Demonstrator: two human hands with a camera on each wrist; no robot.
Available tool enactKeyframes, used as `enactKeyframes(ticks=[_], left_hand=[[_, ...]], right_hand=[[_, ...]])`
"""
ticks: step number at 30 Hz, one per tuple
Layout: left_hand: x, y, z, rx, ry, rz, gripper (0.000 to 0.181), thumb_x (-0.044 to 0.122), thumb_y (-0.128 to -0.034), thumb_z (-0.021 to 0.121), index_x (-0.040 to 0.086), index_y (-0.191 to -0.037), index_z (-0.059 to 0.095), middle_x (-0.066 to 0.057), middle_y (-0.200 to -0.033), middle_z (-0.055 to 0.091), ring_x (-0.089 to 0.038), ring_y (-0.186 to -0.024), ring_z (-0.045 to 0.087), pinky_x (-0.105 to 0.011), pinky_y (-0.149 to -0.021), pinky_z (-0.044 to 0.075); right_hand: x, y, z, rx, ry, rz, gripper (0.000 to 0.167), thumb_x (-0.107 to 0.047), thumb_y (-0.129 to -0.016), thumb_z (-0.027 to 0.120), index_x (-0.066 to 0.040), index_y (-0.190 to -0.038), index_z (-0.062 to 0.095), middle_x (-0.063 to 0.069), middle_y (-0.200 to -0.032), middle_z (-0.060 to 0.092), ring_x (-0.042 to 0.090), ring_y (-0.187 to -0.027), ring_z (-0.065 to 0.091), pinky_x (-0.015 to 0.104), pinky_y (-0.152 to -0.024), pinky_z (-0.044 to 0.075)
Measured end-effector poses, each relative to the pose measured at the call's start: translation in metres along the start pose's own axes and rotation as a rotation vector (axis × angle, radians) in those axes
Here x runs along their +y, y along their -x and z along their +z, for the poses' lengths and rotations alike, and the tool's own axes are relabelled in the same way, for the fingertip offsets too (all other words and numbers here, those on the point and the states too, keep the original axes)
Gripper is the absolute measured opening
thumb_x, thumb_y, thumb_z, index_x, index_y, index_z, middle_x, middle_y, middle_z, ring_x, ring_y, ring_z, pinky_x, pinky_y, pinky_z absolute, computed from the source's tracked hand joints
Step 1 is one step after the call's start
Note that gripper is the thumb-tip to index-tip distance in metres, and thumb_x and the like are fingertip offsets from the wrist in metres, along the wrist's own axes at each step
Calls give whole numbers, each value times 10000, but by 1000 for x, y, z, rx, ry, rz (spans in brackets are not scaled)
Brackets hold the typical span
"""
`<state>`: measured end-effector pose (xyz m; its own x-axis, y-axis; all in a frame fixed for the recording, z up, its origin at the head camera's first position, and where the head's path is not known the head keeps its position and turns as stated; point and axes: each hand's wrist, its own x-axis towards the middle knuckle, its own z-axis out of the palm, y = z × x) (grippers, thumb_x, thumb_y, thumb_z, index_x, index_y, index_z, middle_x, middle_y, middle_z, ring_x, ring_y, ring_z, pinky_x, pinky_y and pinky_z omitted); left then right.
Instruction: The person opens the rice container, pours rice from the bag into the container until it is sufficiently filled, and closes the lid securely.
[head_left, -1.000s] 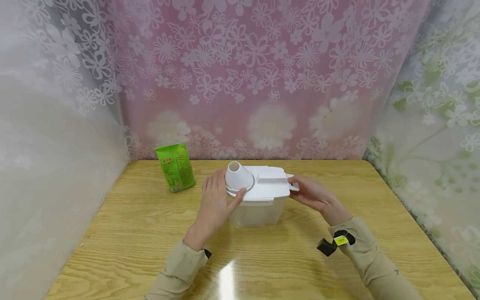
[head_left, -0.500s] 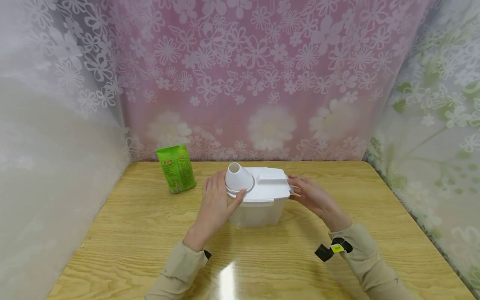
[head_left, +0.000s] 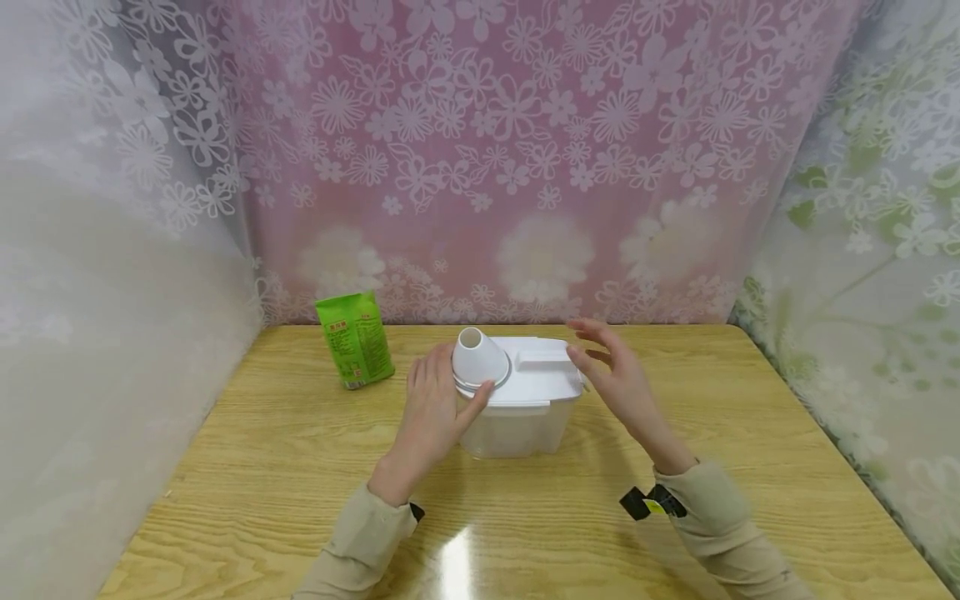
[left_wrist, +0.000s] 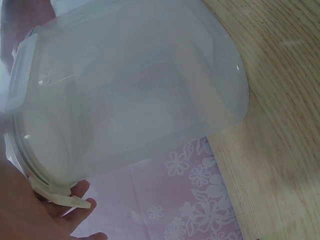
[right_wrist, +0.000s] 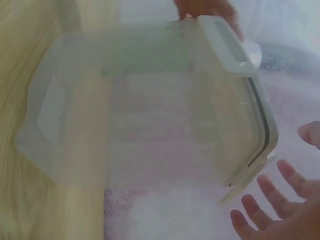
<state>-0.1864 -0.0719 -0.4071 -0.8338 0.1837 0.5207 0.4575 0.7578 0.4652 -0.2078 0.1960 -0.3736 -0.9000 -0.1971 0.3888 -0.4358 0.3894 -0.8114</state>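
Note:
A translucent container [head_left: 513, 432] with a white lid [head_left: 536, 385] stands on the table, a white cone spout [head_left: 478, 358] at the lid's left end. The left hand [head_left: 431, 408] lies round that end, its thumb on the lid beside the spout. In the left wrist view, fingers [left_wrist: 77, 215] of this hand curl near an off-white side clip [left_wrist: 60, 200]. The right hand [head_left: 618, 387] is off the container at its right end, fingers spread and slightly bent, holding nothing. The right wrist view shows a gap between its fingers [right_wrist: 270, 195] and the container wall [right_wrist: 150, 125].
A green printed bag [head_left: 356, 340] stands upright at the back left of the wooden table [head_left: 285, 492]. Pink flowered curtain [head_left: 480, 167] hangs behind the table, with pale curtains at both sides.
The right hand has left the clip at the container's right end, moving up with its fingers spreading. That clip, sticking out earlier, now sits closer to the container. The left hand stays in place.

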Motion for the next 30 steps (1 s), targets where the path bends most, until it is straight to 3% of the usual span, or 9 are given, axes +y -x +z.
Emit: enactKeyframes(ticks=[3, 7, 10, 13, 17, 23, 30], left_hand=[[0, 0, 0, 0, -6, 0, 742, 542, -988, 513, -42, -1431, 399, -209, -1366, 499, -386, -1255, 479, -573, -1167, 284], [1, 1, 1, -1, -7, -4, 767, 576, -995, 485, -42, -1440, 396, -217, -1378, 495, -394, -1272, 475, -584, -1163, 285], [1, 2, 1, -7, -9, -9, 774, 572, -993, 487, -45, -1449, 387, -226, -1390, 487, -403, -1293, 465, -590, -1167, 278], [1, 2, 1, -6, -8, -10, 767, 557, -989, 500, -48, -1448, 386, -234, -1394, 484, -410, -1303, 462, -600, -1169, 273], [1, 2, 1, -5, -6, -8, 753, 543, -988, 505, -52, -1438, 393, -237, -1390, 487, -413, -1300, 467, -604, -1166, 277], [0, 2, 2, 9, -6, 6, 750, 544, -992, 505, -54, -1431, 397, -235, -1378, 495, -409, -1282, 476, -600, -1155, 294], [-1, 1, 1, -5, 2, -3, 749, 518, -986, 538, -45, -1455, 384, -224, -1391, 493, -401, -1282, 473, -583, -1165, 287]], right_hand=[[2, -2, 8, 46, 188, -208, 392, -194, -1036, 599, -75, -1408, 574, 134, -1453, 535, 349, -1366, 453, 578, -1095, 385], [6, -4, 16, 80, 454, -479, 398, -312, -1086, 483, -67, -1371, 614, 137, -1416, 576, 358, -1359, 471, 544, -1130, 358], [8, -3, 20, 98, 622, -596, 483, -397, -1111, 360, -77, -1338, 641, 145, -1375, 608, 375, -1326, 503, 546, -1106, 387], [9, -1, 22, 98, 707, -614, 490, -404, -1119, 310, -121, -1326, 652, 128, -1321, 639, 370, -1234, 573, 606, -1060, 403], [9, 1, 23, 77, 735, -577, 424, -364, -1115, 345, -162, -1346, 638, 111, -1270, 660, 355, -1127, 631, 680, -1054, 364], [7, 2, 22, 64, 747, -558, 380, -319, -1095, 401, -172, -1357, 635, 110, -1258, 665, 347, -1118, 639, 683, -1082, 328], [6, 2, 22, 70, 756, -551, 424, -374, -1104, 359, -170, -1354, 635, 112, -1260, 667, 348, -1118, 642, 684, -1081, 322]])
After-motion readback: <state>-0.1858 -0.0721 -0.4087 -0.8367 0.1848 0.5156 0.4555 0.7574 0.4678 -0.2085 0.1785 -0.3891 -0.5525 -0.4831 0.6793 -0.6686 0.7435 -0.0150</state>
